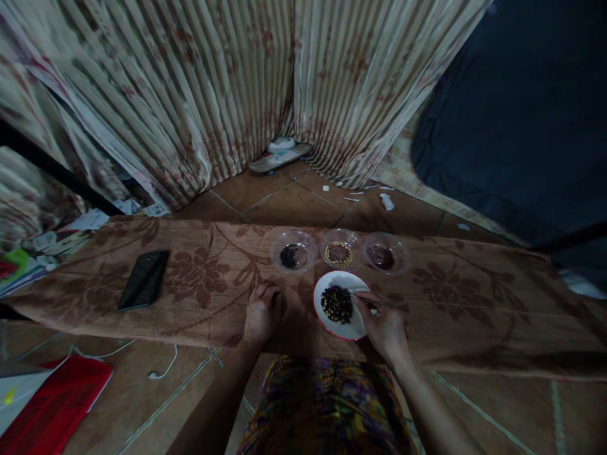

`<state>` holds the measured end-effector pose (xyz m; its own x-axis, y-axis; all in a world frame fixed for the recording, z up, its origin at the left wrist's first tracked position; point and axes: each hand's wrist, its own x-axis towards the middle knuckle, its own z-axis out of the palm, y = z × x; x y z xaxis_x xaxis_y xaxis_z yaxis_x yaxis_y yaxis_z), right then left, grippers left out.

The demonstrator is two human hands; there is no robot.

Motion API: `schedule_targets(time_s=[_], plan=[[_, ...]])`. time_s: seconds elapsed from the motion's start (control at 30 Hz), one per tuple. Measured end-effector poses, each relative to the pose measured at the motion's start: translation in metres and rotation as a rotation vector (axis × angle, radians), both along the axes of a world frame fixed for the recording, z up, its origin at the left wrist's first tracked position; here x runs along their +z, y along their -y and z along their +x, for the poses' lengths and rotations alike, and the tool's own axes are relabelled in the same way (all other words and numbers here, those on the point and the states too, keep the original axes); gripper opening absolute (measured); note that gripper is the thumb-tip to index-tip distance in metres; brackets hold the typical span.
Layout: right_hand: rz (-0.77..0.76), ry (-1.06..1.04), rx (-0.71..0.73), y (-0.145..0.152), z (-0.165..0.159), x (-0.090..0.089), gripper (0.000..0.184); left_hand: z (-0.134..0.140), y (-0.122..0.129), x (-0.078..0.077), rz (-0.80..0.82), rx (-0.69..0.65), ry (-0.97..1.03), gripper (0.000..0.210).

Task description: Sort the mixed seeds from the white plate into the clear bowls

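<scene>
A white plate with a red rim (pixel 351 331) bears a pile of mixed dark and yellow beans or grains (pixel 336 304). My right hand (pixel 383 323) is over the plate's right side, its fingers pinched around something thin that I cannot make out, pointing at the pile. My left hand (pixel 262 311) rests on the cloth left of the plate, curled into a loose fist with nothing visible in it. Behind the plate stand three clear plastic bowls: the left bowl (pixel 307 242) with black beans, the middle bowl (pixel 339 237) with yellow ones, the right bowl (pixel 397 246) with dark reddish ones.
A brown flowered cloth (pixel 455 316) covers the long narrow table. At its left lies a black phone (pixel 143 280). Papers (pixel 71 230) are piled beyond the left end. A skateboard (pixel 281 158) and paper scraps (pixel 386 201) lie on the tiled floor by the striped curtain (pixel 237 82).
</scene>
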<state>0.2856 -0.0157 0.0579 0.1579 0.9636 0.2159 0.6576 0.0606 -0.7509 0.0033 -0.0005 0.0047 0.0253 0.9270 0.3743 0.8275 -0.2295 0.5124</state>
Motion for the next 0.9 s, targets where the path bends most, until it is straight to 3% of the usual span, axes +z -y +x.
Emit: schedule_targets(time_s=[0.9], plan=[[0.034, -0.024, 0.033, -0.0022, -0.0009, -0.0011, 0.031, 0.0000, -0.0001, -0.0025, 0.011, 0.002, 0.001, 0.010]])
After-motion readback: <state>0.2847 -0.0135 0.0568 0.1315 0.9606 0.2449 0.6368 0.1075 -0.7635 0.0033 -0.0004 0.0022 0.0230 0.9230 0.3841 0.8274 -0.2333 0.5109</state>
